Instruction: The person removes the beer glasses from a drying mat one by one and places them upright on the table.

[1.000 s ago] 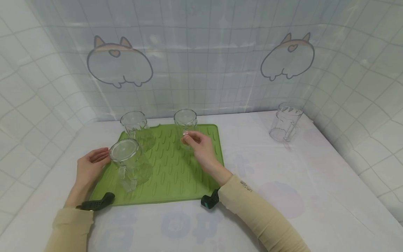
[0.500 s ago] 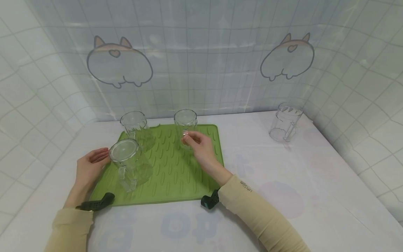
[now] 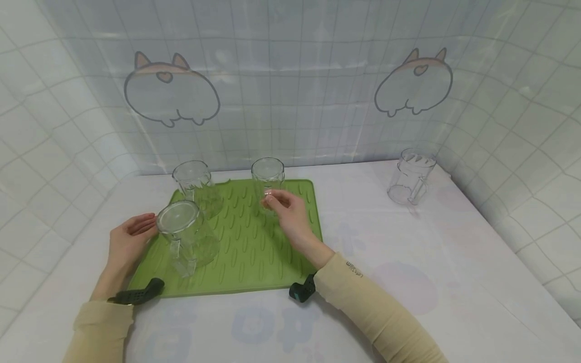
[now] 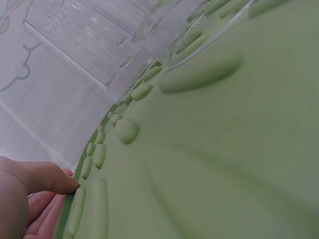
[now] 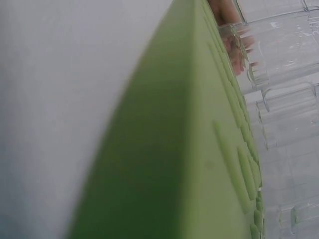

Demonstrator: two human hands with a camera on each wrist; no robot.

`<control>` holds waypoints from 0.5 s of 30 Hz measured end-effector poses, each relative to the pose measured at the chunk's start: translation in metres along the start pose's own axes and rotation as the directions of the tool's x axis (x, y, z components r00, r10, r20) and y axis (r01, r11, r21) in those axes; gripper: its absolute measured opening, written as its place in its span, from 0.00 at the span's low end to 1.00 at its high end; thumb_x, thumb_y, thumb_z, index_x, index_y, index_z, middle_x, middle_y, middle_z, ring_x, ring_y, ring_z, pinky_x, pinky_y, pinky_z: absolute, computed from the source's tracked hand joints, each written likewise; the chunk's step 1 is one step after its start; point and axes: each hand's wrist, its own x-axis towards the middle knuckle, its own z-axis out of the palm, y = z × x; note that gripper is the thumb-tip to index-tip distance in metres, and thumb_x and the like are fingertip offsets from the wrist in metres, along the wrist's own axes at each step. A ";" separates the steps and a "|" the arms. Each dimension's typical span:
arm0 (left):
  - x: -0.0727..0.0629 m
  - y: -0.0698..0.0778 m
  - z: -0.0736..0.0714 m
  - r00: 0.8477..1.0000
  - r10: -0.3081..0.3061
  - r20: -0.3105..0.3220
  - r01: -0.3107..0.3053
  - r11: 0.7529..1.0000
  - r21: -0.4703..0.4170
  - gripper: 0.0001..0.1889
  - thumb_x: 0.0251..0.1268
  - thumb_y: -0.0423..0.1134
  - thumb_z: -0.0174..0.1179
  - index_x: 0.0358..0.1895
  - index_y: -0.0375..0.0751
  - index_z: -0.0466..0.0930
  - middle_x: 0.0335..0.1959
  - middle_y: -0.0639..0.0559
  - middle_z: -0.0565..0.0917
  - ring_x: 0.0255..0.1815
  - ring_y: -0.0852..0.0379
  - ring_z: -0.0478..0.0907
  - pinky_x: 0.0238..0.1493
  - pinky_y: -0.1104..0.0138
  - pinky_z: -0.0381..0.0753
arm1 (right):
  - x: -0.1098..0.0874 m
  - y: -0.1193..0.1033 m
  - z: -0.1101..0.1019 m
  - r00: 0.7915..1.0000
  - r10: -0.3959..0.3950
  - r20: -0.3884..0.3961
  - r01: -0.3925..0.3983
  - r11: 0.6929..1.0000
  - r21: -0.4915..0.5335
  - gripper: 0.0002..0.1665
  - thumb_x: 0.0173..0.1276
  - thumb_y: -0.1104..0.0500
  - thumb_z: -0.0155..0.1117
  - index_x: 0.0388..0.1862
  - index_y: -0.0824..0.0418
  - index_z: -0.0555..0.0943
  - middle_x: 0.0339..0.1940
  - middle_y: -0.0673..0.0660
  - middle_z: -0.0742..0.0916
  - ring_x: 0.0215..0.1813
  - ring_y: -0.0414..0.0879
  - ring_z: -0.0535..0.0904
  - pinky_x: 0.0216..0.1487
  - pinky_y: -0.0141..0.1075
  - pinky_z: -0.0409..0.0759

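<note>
A green ridged mat (image 3: 254, 252) bears several clear glass mugs. At its back right, my right hand (image 3: 290, 212) pinches the handle area of one glass mug (image 3: 268, 174) between thumb and fingers. My left hand (image 3: 129, 242) lies at the mat's left edge, its thumb touching the edge in the left wrist view and its other fingers beyond it. Just right of that hand stands a larger-looking glass mug (image 3: 180, 219), handle toward the front. Behind it is another glass mug (image 3: 192, 174). The right hand's fingers do not show in the right wrist view.
A further glass mug (image 3: 410, 176) stands on the white table (image 3: 372, 312) at the far right, off the mat. A tiled-pattern wall covering (image 3: 295, 101) rises behind the table, with similar coverings at both sides.
</note>
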 end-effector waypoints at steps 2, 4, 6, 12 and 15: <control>0.000 -0.001 -0.001 1.000 0.000 0.002 0.000 1.000 -0.006 0.24 0.68 0.38 0.65 0.64 0.34 0.74 0.36 0.83 0.81 0.40 0.84 0.79 0.43 0.88 0.78 | -0.001 -0.001 0.000 1.000 0.003 0.000 -0.003 1.000 0.010 0.13 0.76 0.60 0.59 0.53 0.63 0.83 0.47 0.60 0.88 0.51 0.46 0.84 0.63 0.40 0.81; 0.000 -0.001 -0.002 1.000 0.002 0.000 -0.002 1.000 0.001 0.24 0.68 0.38 0.65 0.65 0.33 0.74 0.36 0.83 0.81 0.40 0.84 0.79 0.43 0.88 0.78 | -0.001 -0.001 0.001 1.000 0.004 0.002 -0.004 1.000 0.019 0.12 0.76 0.61 0.59 0.53 0.64 0.83 0.47 0.60 0.88 0.51 0.46 0.84 0.63 0.40 0.81; 0.000 -0.002 -0.002 1.000 0.001 -0.003 -0.001 1.000 0.011 0.25 0.68 0.38 0.65 0.65 0.33 0.74 0.36 0.83 0.81 0.40 0.84 0.79 0.43 0.88 0.78 | -0.002 -0.002 0.001 1.000 0.004 0.002 -0.004 1.000 0.026 0.12 0.75 0.61 0.59 0.53 0.64 0.83 0.47 0.59 0.88 0.51 0.45 0.84 0.63 0.40 0.81; 0.000 -0.004 -0.001 1.000 -0.011 -0.007 0.011 0.997 0.076 0.27 0.70 0.41 0.63 0.67 0.32 0.72 0.37 0.84 0.78 0.41 0.85 0.77 0.43 0.88 0.78 | -0.002 -0.002 0.001 1.000 0.003 -0.008 -0.002 1.000 0.017 0.12 0.76 0.61 0.60 0.53 0.63 0.83 0.47 0.59 0.89 0.52 0.45 0.84 0.62 0.40 0.81; 0.000 -0.003 -0.001 1.000 -0.017 -0.002 0.017 0.997 0.081 0.28 0.70 0.42 0.63 0.68 0.31 0.71 0.38 0.84 0.78 0.41 0.85 0.76 0.44 0.88 0.78 | -0.002 -0.003 0.002 1.000 0.000 -0.015 0.001 1.000 0.019 0.12 0.75 0.61 0.60 0.53 0.63 0.83 0.46 0.59 0.89 0.51 0.45 0.84 0.62 0.39 0.81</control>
